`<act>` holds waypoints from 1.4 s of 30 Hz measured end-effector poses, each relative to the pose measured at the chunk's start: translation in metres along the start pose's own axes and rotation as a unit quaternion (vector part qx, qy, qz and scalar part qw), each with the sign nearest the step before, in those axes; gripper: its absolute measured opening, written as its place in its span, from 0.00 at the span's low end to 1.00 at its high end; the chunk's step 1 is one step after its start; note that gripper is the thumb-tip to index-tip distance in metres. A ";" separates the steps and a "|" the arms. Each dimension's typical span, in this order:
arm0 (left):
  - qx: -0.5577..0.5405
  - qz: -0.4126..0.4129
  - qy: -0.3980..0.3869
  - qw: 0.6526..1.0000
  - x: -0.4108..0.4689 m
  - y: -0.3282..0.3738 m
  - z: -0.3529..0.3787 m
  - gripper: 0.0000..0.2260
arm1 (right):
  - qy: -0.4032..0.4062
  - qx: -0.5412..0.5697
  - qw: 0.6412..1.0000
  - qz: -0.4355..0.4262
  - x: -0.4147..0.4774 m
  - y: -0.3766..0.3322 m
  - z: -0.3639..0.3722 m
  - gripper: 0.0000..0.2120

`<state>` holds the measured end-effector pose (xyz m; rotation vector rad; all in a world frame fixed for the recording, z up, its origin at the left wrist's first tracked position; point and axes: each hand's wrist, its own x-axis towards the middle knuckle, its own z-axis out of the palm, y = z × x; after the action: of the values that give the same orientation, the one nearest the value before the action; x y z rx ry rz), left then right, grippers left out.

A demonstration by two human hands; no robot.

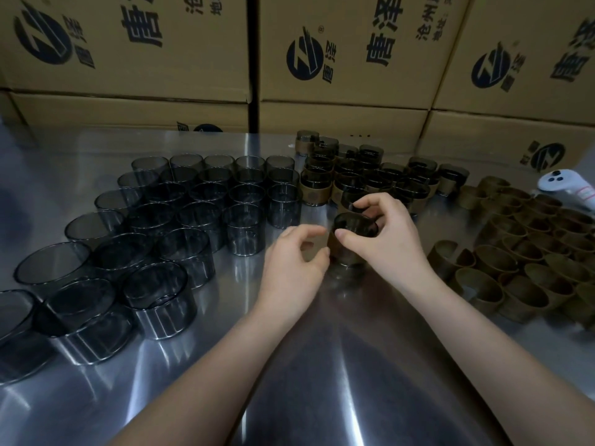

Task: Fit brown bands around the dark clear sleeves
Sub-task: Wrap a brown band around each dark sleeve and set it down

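One dark clear sleeve [352,225] stands on the steel table in the middle, with a brown band [333,243] partly around its lower body. My right hand [383,236] grips this sleeve, thumb on the near side and fingers curled over the far rim. My left hand [296,255] is just left of it, fingers curled, thumb tip at the band's edge; whether it pinches the band is unclear. Several bare dark sleeves [244,226] stand in rows to the left. Banded sleeves [322,185] cluster behind my hands. Loose brown bands [515,262] lie piled on the right.
Stacked cardboard boxes [347,59] wall off the back of the steel table [322,365]. A white controller [566,185] lies at the far right edge, beyond the bands.
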<state>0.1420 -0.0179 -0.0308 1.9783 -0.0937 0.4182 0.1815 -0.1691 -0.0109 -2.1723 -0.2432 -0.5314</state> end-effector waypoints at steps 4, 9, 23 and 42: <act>0.041 0.023 0.031 0.998 0.000 0.001 -0.003 0.09 | 0.002 -0.008 1.000 0.018 0.002 0.003 0.000 0.21; 0.107 0.030 0.078 0.991 0.001 0.001 -0.007 0.09 | 0.005 -0.015 0.999 0.031 0.004 0.008 -0.001 0.21; 0.301 -0.070 0.072 0.948 -0.001 0.009 -0.013 0.20 | 0.035 -0.020 0.998 0.050 0.009 0.019 -0.001 0.22; 0.236 -0.009 0.088 0.968 -0.007 0.013 -0.009 0.12 | 0.103 -0.064 0.991 0.047 0.021 0.037 0.001 0.24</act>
<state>0.1295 -0.0164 -0.0187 2.3942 0.1523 0.6481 0.2133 -0.1909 -0.0286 -2.2193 0.0069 -0.7283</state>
